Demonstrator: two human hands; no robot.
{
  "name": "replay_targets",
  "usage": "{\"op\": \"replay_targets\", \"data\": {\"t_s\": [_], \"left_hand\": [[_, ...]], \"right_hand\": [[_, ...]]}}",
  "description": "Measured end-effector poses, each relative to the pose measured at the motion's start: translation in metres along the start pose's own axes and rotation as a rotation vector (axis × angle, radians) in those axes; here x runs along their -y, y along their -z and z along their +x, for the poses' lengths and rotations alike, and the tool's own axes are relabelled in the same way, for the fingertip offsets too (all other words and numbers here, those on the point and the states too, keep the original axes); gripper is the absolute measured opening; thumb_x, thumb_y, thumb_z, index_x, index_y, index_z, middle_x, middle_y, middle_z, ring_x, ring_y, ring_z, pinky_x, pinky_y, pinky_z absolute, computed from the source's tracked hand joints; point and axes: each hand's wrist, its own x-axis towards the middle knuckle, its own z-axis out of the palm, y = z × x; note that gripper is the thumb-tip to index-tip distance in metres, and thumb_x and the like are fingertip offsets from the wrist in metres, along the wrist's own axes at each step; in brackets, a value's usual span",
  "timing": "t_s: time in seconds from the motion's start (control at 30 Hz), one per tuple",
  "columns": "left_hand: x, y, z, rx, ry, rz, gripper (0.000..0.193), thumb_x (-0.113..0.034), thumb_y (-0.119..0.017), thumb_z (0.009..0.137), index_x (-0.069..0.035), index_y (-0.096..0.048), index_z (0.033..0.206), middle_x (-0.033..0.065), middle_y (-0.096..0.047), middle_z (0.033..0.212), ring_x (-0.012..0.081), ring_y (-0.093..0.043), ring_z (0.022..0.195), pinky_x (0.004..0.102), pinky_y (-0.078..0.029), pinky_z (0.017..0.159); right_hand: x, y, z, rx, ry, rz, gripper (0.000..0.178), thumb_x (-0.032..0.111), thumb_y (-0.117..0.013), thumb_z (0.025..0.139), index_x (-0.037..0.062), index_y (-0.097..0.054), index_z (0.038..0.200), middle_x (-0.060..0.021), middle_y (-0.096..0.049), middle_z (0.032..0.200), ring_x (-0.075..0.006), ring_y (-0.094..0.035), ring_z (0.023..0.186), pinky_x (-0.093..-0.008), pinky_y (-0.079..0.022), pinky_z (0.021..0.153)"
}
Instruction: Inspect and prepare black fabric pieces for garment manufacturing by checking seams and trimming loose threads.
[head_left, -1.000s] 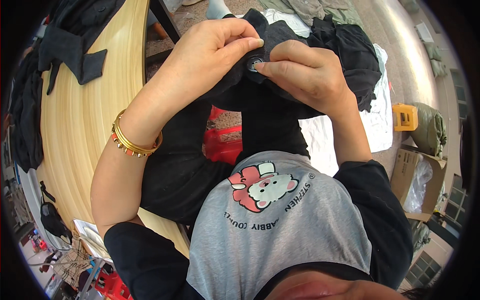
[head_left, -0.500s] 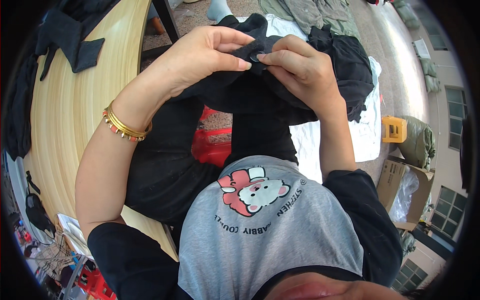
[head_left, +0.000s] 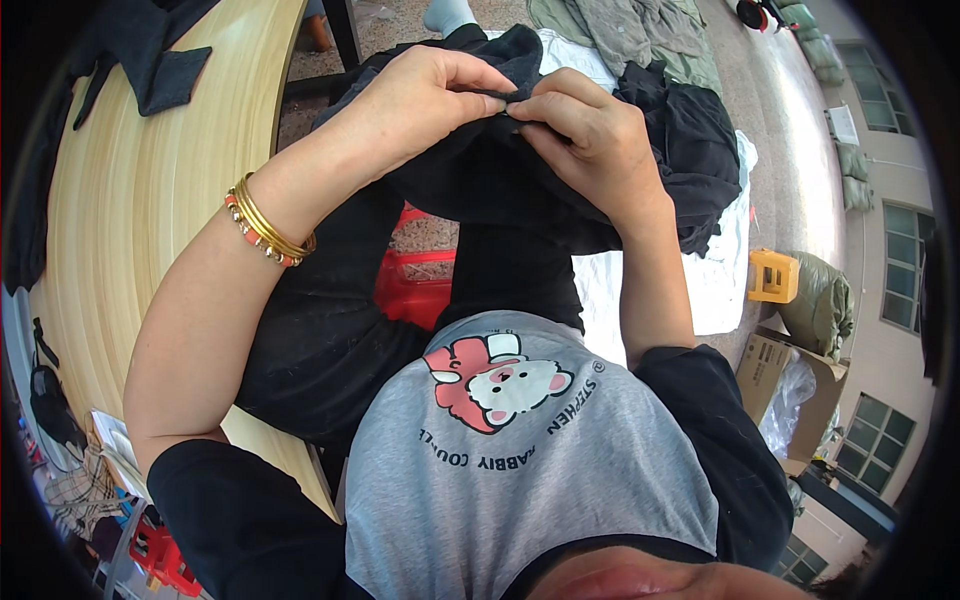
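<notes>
A black garment (head_left: 455,180) is bunched over my lap and hangs between my knees. My left hand (head_left: 425,105) is closed in a pinch on a folded edge of it. Almost meeting those fingertips, my right hand (head_left: 595,140) also pinches the same edge, with its thumb below and its fingers curled. The button on the cloth is hidden at this moment. Gold and coral bangles (head_left: 265,225) circle my left wrist.
To my left runs a wooden table (head_left: 150,200) with a dark cloth piece (head_left: 175,80) on it. More black clothing (head_left: 690,150) lies on a white sheet (head_left: 715,290) at the right. A red stool (head_left: 415,290), yellow crate (head_left: 773,276) and cardboard box (head_left: 765,370) stand nearby.
The fingertips have drawn closer together on the cloth edge. A round dark button showed by my right thumb before and is now out of sight. The fabric has folded over.
</notes>
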Motion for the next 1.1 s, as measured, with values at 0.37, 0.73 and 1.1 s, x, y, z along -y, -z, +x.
{"op": "replay_targets", "data": {"t_s": [0.37,0.73,1.1], "left_hand": [[0.011,-0.006,-0.001,-0.145,-0.166,0.301,0.04,-0.02,-0.076,0.079,0.002,-0.068,0.111,0.0175,-0.071,0.102,0.0242,-0.069,0.096,0.0323,-0.052,0.088],[0.019,-0.013,0.002,-0.224,-0.316,0.537,0.031,-0.019,-0.067,0.081,0.002,-0.068,0.103,0.0204,-0.07,0.094,0.0318,-0.069,0.089,0.037,-0.055,0.084],[0.023,-0.013,0.007,-0.248,-0.456,0.685,0.025,-0.015,-0.065,0.085,0.0,-0.066,0.105,0.0158,-0.07,0.095,0.0277,-0.069,0.086,0.0347,-0.055,0.079]], "right_hand": [[-0.009,-0.022,-0.003,-0.104,-0.132,0.205,0.018,-0.002,-0.075,0.072,0.0015,-0.071,0.089,-0.0075,-0.067,0.084,-0.0184,-0.067,0.076,-0.0258,-0.052,0.067],[-0.019,-0.026,-0.009,-0.008,-0.11,0.273,0.022,-0.002,-0.075,0.074,0.0027,-0.072,0.095,-0.009,-0.068,0.092,-0.0189,-0.067,0.083,-0.0263,-0.052,0.071],[-0.036,-0.033,-0.006,0.058,-0.285,0.409,0.039,-0.002,-0.075,0.078,0.0057,-0.066,0.115,-0.0002,-0.067,0.104,-0.0045,-0.062,0.084,-0.02,-0.048,0.069]]}}
